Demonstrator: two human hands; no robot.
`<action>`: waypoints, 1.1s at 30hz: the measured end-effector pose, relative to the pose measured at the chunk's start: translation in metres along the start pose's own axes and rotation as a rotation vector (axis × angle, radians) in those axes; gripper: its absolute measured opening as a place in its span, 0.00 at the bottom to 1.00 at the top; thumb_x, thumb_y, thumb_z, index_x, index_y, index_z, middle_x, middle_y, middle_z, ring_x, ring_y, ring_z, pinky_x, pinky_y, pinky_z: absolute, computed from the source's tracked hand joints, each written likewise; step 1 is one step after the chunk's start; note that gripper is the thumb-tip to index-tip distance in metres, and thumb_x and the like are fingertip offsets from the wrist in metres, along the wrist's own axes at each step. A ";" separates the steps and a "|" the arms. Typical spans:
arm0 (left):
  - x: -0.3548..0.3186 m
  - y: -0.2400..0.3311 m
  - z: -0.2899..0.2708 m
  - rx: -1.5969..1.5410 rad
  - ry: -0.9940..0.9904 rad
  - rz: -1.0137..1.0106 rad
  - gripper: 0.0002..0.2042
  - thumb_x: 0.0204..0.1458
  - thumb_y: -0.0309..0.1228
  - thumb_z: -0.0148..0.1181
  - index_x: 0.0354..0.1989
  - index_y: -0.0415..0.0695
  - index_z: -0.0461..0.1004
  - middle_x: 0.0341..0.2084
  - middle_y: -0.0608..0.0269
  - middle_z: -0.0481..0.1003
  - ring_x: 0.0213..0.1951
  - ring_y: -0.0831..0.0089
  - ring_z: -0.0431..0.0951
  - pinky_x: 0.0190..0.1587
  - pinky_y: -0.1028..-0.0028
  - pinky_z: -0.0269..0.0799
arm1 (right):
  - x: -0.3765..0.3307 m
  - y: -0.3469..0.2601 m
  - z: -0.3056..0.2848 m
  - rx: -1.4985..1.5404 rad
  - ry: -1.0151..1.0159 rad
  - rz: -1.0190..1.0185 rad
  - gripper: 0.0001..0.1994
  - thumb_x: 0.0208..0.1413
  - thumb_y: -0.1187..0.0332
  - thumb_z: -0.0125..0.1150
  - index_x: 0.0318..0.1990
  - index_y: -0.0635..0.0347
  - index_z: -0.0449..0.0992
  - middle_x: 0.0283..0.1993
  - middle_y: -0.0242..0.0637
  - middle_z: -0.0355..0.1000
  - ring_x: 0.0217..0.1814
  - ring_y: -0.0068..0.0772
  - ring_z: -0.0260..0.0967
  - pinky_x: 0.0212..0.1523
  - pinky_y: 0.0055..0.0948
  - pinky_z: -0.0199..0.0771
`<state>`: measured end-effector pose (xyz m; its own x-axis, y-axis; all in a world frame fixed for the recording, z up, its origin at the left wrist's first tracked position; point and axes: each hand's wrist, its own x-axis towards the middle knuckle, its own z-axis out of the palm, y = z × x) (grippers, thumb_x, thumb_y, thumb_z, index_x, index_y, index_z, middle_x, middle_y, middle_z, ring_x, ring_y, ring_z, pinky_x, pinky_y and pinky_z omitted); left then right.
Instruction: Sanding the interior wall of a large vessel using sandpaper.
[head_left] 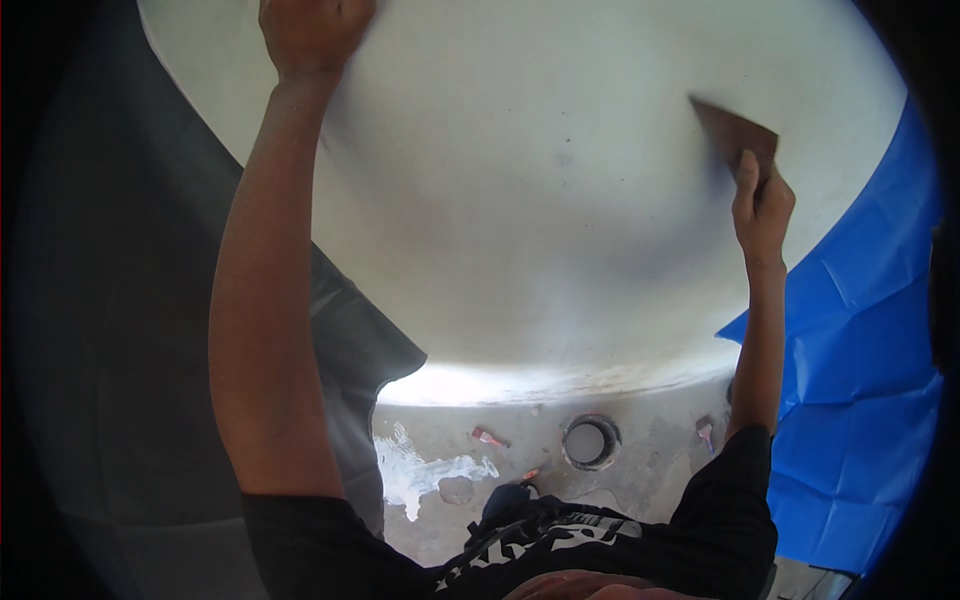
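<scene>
Now your left hand (312, 35) presses against the white wall (520, 200) at its upper left, fingers out of view, so you cannot tell its grip; far right across it, your right hand (760, 205) grips a scraper blade (733, 135) flat on the wall.
</scene>
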<state>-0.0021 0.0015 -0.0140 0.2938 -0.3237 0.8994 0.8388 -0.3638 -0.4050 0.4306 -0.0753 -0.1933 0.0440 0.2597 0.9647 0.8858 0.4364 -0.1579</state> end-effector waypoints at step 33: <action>-0.010 -0.007 0.002 -0.007 0.011 -0.037 0.20 0.68 0.33 0.45 0.61 0.36 0.75 0.63 0.47 0.74 0.68 0.49 0.69 0.72 0.54 0.58 | -0.216 -0.097 0.075 0.443 -0.225 0.442 0.20 0.74 0.59 0.47 0.44 0.73 0.75 0.30 0.52 0.75 0.31 0.45 0.75 0.34 0.40 0.74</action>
<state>-0.0096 0.0087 -0.0197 0.2580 -0.3195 0.9118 0.8457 -0.3816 -0.3730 0.3004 -0.1087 -0.4026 0.2191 0.6480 0.7294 0.5306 0.5482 -0.6465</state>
